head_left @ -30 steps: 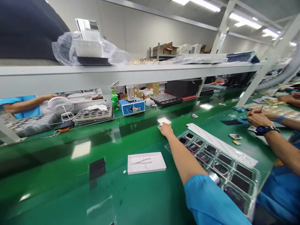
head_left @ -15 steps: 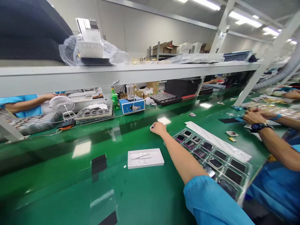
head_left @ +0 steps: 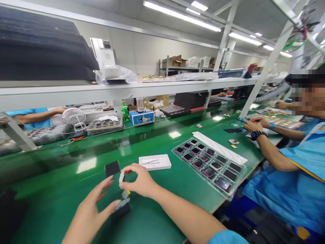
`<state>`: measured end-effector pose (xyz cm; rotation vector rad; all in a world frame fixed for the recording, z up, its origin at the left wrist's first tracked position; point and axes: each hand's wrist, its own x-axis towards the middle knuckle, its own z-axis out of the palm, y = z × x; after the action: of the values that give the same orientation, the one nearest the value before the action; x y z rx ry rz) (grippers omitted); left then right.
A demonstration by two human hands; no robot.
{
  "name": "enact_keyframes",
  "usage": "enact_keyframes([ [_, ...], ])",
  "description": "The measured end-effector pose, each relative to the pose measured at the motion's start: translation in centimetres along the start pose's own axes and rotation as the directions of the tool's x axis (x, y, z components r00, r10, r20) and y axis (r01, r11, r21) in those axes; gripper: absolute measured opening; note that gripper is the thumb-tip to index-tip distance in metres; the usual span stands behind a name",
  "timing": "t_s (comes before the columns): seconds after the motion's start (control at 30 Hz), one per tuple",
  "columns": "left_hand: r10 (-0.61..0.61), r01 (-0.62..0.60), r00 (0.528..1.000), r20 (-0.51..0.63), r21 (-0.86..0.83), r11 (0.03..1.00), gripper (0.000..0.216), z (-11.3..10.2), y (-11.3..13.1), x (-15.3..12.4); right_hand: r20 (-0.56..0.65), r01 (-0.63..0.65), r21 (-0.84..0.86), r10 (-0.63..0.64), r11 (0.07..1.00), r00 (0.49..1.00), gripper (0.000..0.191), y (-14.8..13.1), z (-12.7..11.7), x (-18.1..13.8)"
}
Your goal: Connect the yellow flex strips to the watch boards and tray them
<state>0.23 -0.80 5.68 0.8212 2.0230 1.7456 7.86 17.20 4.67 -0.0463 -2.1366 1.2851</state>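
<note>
My right hand (head_left: 141, 181) pinches a small white device housing (head_left: 122, 178) between thumb and fingertips, over the green bench. Just under the housing shows a small silver-and-yellow piece (head_left: 125, 194); whether it is joined to the housing I cannot tell. My left hand (head_left: 92, 208) is close by on the left, fingers and thumb spread, nothing held. Below the fingers a dark pad (head_left: 122, 209) with a shiny upper edge lies on the bench. Behind the hands is another black pad (head_left: 112, 168). A white box lid (head_left: 166, 162) holds tweezers (head_left: 151, 161) and tiny bits.
On the right, a clear plastic tray (head_left: 175, 151) carries several dark-screened, watch-like parts beside white paper strips (head_left: 220, 148). A co-worker (head_left: 286, 159) sits at the right. A shelf (head_left: 152, 89) crosses above the bench; behind stand a fan (head_left: 73, 116) and a blue machine (head_left: 142, 117).
My right hand has come back toward me from the far bench and now holds the white housing up front. My left hand has entered the view. The view has turned right.
</note>
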Motion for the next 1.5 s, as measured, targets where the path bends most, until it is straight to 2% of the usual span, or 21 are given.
enact_keyframes([
  [0.07,-0.023,0.028,0.993,0.116,-0.040,0.999,0.057,1.6,-1.0,1.3,0.000,-0.073,0.063,0.073,0.995,0.997,0.034,0.7,1.1,-1.0],
  [0.13,-0.027,0.052,0.979,0.204,-0.119,0.991,0.052,2.5,-2.2,2.1,-0.002,-0.132,0.093,0.133,0.987,0.991,0.033,1.5,1.8,-1.6],
  [0.3,-0.035,0.094,0.977,0.211,-0.277,0.956,0.052,2.3,-4.0,1.5,0.085,-0.175,0.177,0.162,0.969,0.983,0.033,2.1,2.5,-2.2],
  [0.43,-0.123,0.177,0.982,0.145,-0.459,0.871,0.053,1.9,-3.2,0.9,0.056,-0.126,0.234,0.116,0.964,0.992,0.022,1.6,2.1,-2.3],
  [0.53,-0.208,0.282,0.958,0.196,-0.538,0.795,0.051,1.8,-2.4,0.7,0.043,-0.014,0.158,0.007,0.987,0.999,0.009,1.1,1.8,-2.4],
  [0.6,-0.229,0.316,0.948,0.221,-0.568,0.760,0.049,1.8,-2.1,0.5,0.059,0.049,0.117,-0.057,0.992,0.997,0.007,0.9,1.7,-2.6],
  [0.73,-0.217,0.287,0.957,0.190,-0.556,0.780,0.045,1.9,-2.1,0.3,0.075,0.086,0.064,-0.091,0.994,0.993,0.008,0.6,2.0,-3.0],
  [1.0,-0.133,0.191,0.980,0.148,-0.511,0.838,0.042,2.1,-2.5,0.3,0.112,0.054,0.045,-0.058,0.998,0.992,0.007,0.5,2.1,-3.0],
  [1.27,-0.166,0.214,0.976,0.140,-0.495,0.842,0.042,2.4,-2.5,0.3,0.155,0.028,0.026,-0.032,0.999,0.987,0.009,0.4,1.9,-2.9],
  [1.4,-0.185,0.213,0.977,0.106,-0.517,0.829,0.043,2.4,-2.7,0.4,0.164,0.078,0.003,-0.078,0.997,0.983,0.006,0.3,1.9,-2.9],
  [1.5,-0.215,0.255,0.967,0.137,-0.552,0.794,0.045,2.0,-3.0,0.5,0.075,0.093,0.004,-0.093,0.996,0.993,0.002,0.9,1.2,-2.1],
])
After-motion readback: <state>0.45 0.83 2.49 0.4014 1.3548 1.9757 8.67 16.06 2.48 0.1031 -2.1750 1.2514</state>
